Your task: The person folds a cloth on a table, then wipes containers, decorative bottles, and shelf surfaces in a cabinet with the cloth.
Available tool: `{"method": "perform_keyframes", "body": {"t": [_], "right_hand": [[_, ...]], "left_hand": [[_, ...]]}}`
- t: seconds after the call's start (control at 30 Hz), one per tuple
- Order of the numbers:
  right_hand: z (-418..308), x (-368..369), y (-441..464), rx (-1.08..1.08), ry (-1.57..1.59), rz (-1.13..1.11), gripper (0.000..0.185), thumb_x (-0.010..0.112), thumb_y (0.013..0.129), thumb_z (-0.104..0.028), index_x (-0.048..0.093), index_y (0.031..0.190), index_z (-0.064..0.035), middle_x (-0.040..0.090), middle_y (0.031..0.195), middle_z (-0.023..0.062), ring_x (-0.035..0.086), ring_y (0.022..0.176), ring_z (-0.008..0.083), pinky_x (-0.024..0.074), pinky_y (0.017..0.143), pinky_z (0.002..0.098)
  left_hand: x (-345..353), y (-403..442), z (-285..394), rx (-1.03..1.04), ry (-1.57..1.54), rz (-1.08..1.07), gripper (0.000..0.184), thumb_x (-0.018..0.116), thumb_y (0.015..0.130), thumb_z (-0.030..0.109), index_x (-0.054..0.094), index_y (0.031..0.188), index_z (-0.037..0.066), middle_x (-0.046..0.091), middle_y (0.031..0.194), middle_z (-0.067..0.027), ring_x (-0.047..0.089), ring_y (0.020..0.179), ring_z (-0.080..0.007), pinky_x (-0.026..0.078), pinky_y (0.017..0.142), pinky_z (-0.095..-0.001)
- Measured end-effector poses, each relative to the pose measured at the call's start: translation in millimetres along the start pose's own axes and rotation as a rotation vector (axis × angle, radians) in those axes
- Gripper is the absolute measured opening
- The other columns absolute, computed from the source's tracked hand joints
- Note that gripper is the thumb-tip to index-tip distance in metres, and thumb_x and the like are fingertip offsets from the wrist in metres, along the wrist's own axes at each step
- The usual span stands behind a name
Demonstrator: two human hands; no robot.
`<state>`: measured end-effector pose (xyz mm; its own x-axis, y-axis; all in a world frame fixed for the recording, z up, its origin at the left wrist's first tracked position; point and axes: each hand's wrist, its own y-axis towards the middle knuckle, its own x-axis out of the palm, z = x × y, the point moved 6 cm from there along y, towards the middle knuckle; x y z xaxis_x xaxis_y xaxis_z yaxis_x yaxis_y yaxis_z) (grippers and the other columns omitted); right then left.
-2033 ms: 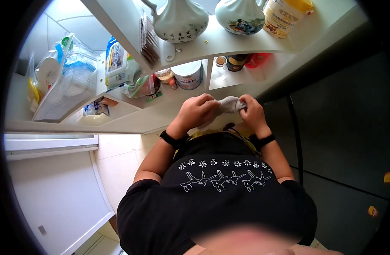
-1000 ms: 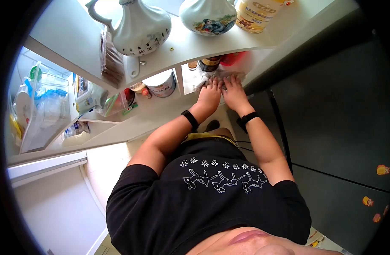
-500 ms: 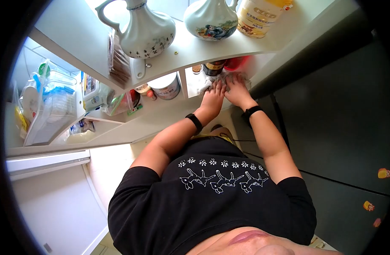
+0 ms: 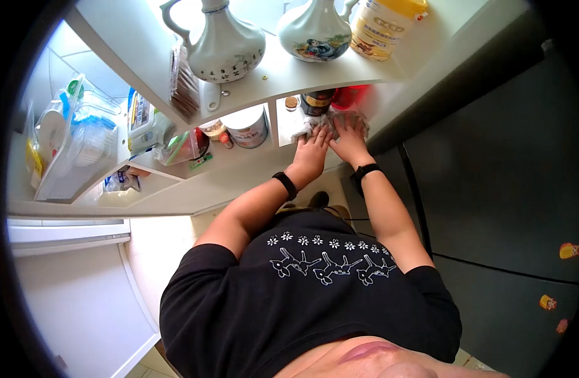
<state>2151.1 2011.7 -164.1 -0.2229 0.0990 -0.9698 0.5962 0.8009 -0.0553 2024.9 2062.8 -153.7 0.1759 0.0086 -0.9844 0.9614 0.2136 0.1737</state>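
A crumpled grey cloth [image 4: 301, 133] lies on the lower shelf, in the right compartment. My left hand [image 4: 311, 155] rests over its left part with fingers stretched out. Beside it, almost touching, my right hand [image 4: 350, 140] presses flat on the cloth's right part, fingers spread. Just behind the cloth stand a dark jar [image 4: 317, 103], a red container [image 4: 351, 96] and a small vessel with a cork-coloured top [image 4: 292, 103]. Part of the cloth is hidden beneath both hands.
Above, the upper shelf [image 4: 283, 87] holds two porcelain jugs [image 4: 225, 50] [image 4: 314, 39] and a yellow-lidded can [image 4: 385, 28]. Left of the divider are a white tin [image 4: 246, 128] and bagged items. A dark cabinet front [image 4: 503, 170] is at the right, a white door [image 4: 78, 302] lower left.
Two seconds ago both hands gripped the cloth in front of the cabinet. Now the cloth is on the lower shelf with both hands laid on it. The view has shifted slightly.
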Motion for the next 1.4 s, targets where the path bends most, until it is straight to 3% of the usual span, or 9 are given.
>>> {"method": "perform_keyframes", "body": {"t": [0.37,0.8,0.9,0.97,1.1,1.17,1.2,1.27,1.4], "right_hand": [[0.8,-0.5,4.6,0.020,0.012,-0.149,0.071,0.059,0.088,-0.045,0.035,0.151,-0.0226,0.015,0.162,0.0195,0.010,0.145,0.0530,0.0155,0.117,0.0603],[-1.8,-3.6,9.5,0.052,-0.077,-0.218,0.072,0.060,0.088,-0.038,0.032,0.154,-0.0251,0.015,0.163,0.0169,0.013,0.146,0.0515,0.0173,0.118,0.0568],[-10.2,-1.6,3.4,0.034,-0.087,-0.148,0.068,0.057,0.091,-0.034,0.032,0.154,-0.0274,0.016,0.161,0.0233,0.015,0.144,0.0550,0.0188,0.118,0.0570],[-9.9,2.8,0.1,0.204,-0.137,-0.105,0.064,0.054,0.092,-0.028,0.034,0.153,-0.0293,0.018,0.157,0.0311,0.021,0.140,0.0589,0.0213,0.116,0.0568],[-10.5,1.1,2.7,0.199,-0.121,-0.146,0.063,0.052,0.092,-0.024,0.035,0.152,-0.0300,0.017,0.155,0.0361,0.026,0.136,0.0615,0.0244,0.114,0.0579],[-12.9,-6.6,3.6,0.189,-0.148,-0.148,0.061,0.052,0.092,-0.022,0.039,0.150,-0.0295,0.025,0.152,0.0357,0.037,0.131,0.0589,0.0343,0.110,0.0548],[-11.1,-7.4,4.3,0.189,-0.148,-0.148,0.061,0.052,0.092,-0.022,0.039,0.150,-0.0295,0.025,0.152,0.0357,0.037,0.131,0.0589,0.0343,0.110,0.0548],[-14.3,-13.3,7.6,0.068,-0.183,-0.057,0.059,0.062,0.084,-0.024,0.052,0.142,-0.0207,0.048,0.137,0.0323,0.055,0.116,0.0488,0.0514,0.092,0.0473],[-24.6,-6.6,6.8,-0.005,-0.130,-0.066,0.050,0.056,0.087,-0.020,0.056,0.138,-0.0210,0.050,0.138,0.0284,0.055,0.118,0.0473,0.0497,0.095,0.0473]], "left_hand": [[-4.6,19.0,-13.6,-0.009,-0.173,-0.086,0.055,0.052,0.084,0.011,0.049,0.139,0.007,0.045,0.149,-0.0129,0.043,0.138,-0.0281,0.039,0.104,-0.0516],[-12.1,-1.9,-32.9,0.004,-0.455,0.013,0.062,0.058,0.079,0.005,0.050,0.140,0.016,0.037,0.155,-0.0082,0.034,0.144,-0.0274,0.039,0.107,-0.0494],[-8.6,-4.2,-41.3,0.029,-0.468,0.016,0.063,0.060,0.078,0.004,0.052,0.139,0.018,0.034,0.157,-0.0089,0.030,0.146,-0.0295,0.038,0.109,-0.0494],[-9.7,-5.5,-45.0,0.031,-0.507,0.048,0.061,0.059,0.078,0.003,0.054,0.136,0.019,0.034,0.156,-0.0107,0.029,0.146,-0.0319,0.037,0.111,-0.0490],[-15.9,-9.1,-43.4,0.028,-0.556,0.064,0.060,0.059,0.078,0.002,0.055,0.135,0.019,0.034,0.156,-0.0121,0.029,0.146,-0.0339,0.036,0.110,-0.0528],[-19.9,-13.6,-41.0,-0.025,-0.478,0.074,0.060,0.059,0.077,0.002,0.056,0.134,0.019,0.034,0.156,-0.0126,0.029,0.146,-0.0357,0.035,0.109,-0.0577],[-19.9,-16.1,-39.6,-0.025,-0.479,0.074,0.060,0.059,0.077,0.002,0.056,0.134,0.019,0.034,0.156,-0.0126,0.029,0.146,-0.0357,0.035,0.109,-0.0577],[-22.8,-20.9,-39.5,-0.033,-0.431,0.139,0.060,0.059,0.076,0.001,0.056,0.134,0.018,0.035,0.156,-0.0131,0.029,0.145,-0.0375,0.034,0.108,-0.0611],[-22.1,-25.5,-39.6,-0.052,-0.383,0.131,0.059,0.058,0.077,0.002,0.056,0.134,0.018,0.036,0.155,-0.0133,0.029,0.145,-0.0384,0.035,0.108,-0.0594]]}}
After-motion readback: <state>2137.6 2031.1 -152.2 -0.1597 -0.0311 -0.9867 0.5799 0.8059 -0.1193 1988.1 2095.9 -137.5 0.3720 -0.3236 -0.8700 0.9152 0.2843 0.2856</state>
